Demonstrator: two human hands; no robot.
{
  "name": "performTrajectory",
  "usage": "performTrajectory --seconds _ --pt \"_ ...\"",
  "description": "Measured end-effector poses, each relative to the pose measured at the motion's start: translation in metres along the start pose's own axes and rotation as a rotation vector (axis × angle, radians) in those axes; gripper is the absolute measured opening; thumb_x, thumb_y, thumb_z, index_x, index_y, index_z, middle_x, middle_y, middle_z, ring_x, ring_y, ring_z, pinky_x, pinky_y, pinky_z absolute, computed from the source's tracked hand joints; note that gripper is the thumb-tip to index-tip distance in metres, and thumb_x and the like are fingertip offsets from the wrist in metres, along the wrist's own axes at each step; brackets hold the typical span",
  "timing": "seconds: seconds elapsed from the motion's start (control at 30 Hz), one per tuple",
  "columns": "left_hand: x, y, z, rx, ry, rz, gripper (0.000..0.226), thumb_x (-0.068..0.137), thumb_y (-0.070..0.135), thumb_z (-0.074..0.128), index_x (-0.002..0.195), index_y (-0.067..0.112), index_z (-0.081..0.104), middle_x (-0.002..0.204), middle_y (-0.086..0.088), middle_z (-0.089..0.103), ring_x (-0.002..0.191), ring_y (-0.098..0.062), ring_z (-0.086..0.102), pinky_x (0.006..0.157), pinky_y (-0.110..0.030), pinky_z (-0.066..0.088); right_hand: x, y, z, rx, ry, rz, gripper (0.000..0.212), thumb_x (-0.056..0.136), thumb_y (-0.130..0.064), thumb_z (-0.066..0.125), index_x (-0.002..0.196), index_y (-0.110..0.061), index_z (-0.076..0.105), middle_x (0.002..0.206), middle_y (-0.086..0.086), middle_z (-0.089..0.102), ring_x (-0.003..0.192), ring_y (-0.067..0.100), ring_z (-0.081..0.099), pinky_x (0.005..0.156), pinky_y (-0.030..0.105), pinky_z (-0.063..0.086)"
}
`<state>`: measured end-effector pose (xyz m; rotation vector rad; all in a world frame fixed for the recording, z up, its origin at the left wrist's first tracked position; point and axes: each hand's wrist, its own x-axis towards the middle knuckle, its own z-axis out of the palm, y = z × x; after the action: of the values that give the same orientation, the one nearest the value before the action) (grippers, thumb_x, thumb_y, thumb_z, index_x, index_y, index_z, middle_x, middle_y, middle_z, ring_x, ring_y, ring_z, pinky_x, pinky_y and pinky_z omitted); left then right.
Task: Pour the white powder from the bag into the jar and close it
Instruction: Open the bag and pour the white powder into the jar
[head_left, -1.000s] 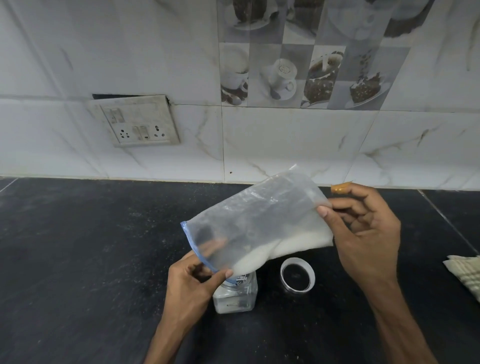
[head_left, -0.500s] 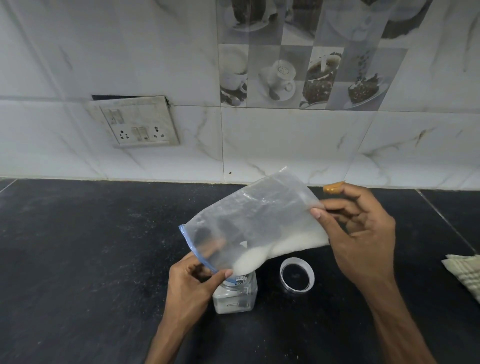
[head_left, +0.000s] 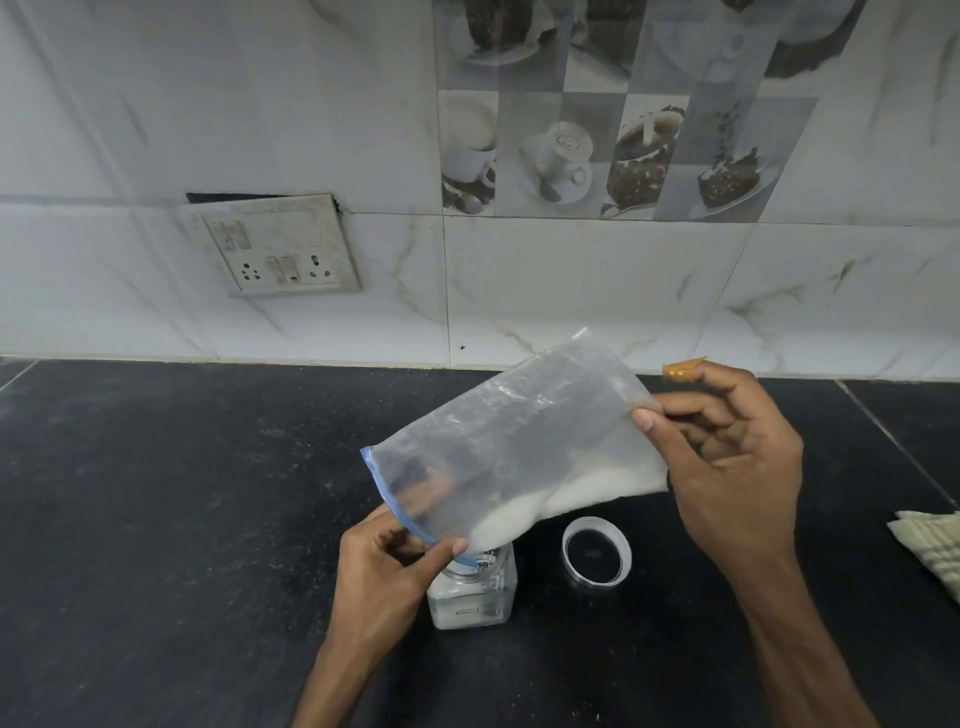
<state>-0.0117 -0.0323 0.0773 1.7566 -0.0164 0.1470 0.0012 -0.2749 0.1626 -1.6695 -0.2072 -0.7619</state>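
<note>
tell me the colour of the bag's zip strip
Blue; the zip strip shows best in the head view.

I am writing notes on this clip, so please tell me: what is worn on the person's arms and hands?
Both forearms are bare; no sleeves show. The left hand and right hand have no gloves, and I see no ring or watch. A tan plaster covers one fingertip of the right hand.

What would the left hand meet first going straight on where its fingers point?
The bag: the left hand pinches its mouth above the jar, so it would likely push into the plastic. Depth beyond is unclear.
</note>
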Motion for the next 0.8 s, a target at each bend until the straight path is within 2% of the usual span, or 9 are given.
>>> performTrajectory --seconds 0.1,0.2,0.3,0.37,0.47,0.57,0.63,0.7,0.8 --pt "-0.0008 -0.0012 -0.0006 0.018 0.0 0.001 0.05 0.067 -0.005 0.085 0.105 0.027 0.074 0.089 0.009 0.078 0.063 -0.001 0.069 0.061 -0.011 0.053 -0.0008 -0.0002 0.0009 -0.05 -0.045 -0.029 0.037 0.077 -0.012 0.075 0.106 -0.029 0.061 0.094 -0.007 0.075 0.084 0.008 0.074 0.08 0.018 0.056" --pt "-0.0009 0.0017 0.0002 -0.011 0.022 -0.015 0.044 0.065 -0.005 0.086 0.091 0.028 0.073 0.08 0.012 0.078 0.057 0.0 0.068 0.057 -0.01 0.052 0.0011 0.0001 -0.0021 -0.022 0.011 0.014 0.036 0.075 -0.014 0.076 0.105 -0.03 0.061 0.093 -0.005 0.075 0.083 0.01 0.074 0.08 0.022 0.057" --pt "-0.0019 0.0035 0.0015 0.006 -0.001 -0.006 0.05 0.066 -0.005 0.085 0.104 0.026 0.072 0.087 0.017 0.077 0.054 0.001 0.064 0.058 -0.01 0.052 0.0004 0.0007 -0.0033 -0.047 -0.004 -0.006 0.036 0.076 -0.011 0.076 0.105 -0.027 0.062 0.094 -0.007 0.074 0.084 0.009 0.074 0.08 0.021 0.057" --pt "-0.0016 0.0041 0.0012 0.013 0.007 -0.015 0.044 0.066 -0.004 0.085 0.101 0.02 0.073 0.077 0.016 0.077 0.052 0.002 0.065 0.056 -0.009 0.051 -0.0007 0.0012 -0.0028 -0.049 0.012 0.004 0.036 0.076 -0.01 0.076 0.105 -0.026 0.062 0.094 -0.006 0.074 0.083 0.009 0.074 0.08 0.021 0.057" --pt "-0.0027 0.0034 0.0015 0.017 -0.006 -0.008 0.05 0.067 -0.005 0.084 0.105 0.026 0.072 0.085 0.014 0.077 0.054 0.0 0.064 0.059 -0.011 0.054 -0.0025 0.0005 -0.0013 -0.058 -0.007 -0.017 0.033 0.077 -0.012 0.075 0.104 -0.027 0.062 0.097 -0.004 0.073 0.084 0.009 0.074 0.079 0.02 0.057" --pt "-0.0019 0.0009 0.0004 0.0 0.024 -0.034 0.046 0.065 -0.001 0.087 0.1 0.026 0.073 0.079 0.0 0.078 0.059 -0.01 0.067 0.059 -0.014 0.055 -0.0032 0.0009 -0.0013 -0.064 -0.002 -0.015 0.034 0.077 -0.012 0.075 0.104 -0.028 0.062 0.094 -0.009 0.074 0.084 0.009 0.074 0.078 0.019 0.056" --pt "-0.0023 0.0026 0.0013 -0.007 0.019 -0.033 0.047 0.065 -0.003 0.086 0.101 0.024 0.073 0.076 0.003 0.078 0.061 -0.005 0.07 0.059 -0.012 0.054 -0.0029 0.0009 -0.0024 -0.047 0.009 -0.006 0.033 0.077 -0.012 0.075 0.103 -0.028 0.062 0.093 -0.012 0.074 0.084 0.008 0.073 0.078 0.019 0.056" --pt "-0.0041 0.0053 0.0015 0.007 0.008 -0.024 0.05 0.066 -0.005 0.084 0.102 0.028 0.072 0.079 0.008 0.078 0.056 0.001 0.067 0.058 -0.011 0.053 -0.0031 0.0008 -0.0031 -0.055 -0.001 -0.016 0.033 0.077 -0.011 0.075 0.103 -0.027 0.063 0.092 -0.007 0.074 0.085 0.01 0.073 0.079 0.02 0.057" --pt "-0.0035 0.0046 0.0014 0.007 0.014 -0.022 0.046 0.066 -0.004 0.086 0.096 0.029 0.072 0.08 0.009 0.078 0.054 0.0 0.065 0.056 -0.013 0.053 -0.0036 0.0006 -0.0033 -0.047 0.014 -0.004 0.033 0.077 -0.012 0.075 0.103 -0.028 0.062 0.09 -0.002 0.074 0.084 0.01 0.073 0.078 0.02 0.057"
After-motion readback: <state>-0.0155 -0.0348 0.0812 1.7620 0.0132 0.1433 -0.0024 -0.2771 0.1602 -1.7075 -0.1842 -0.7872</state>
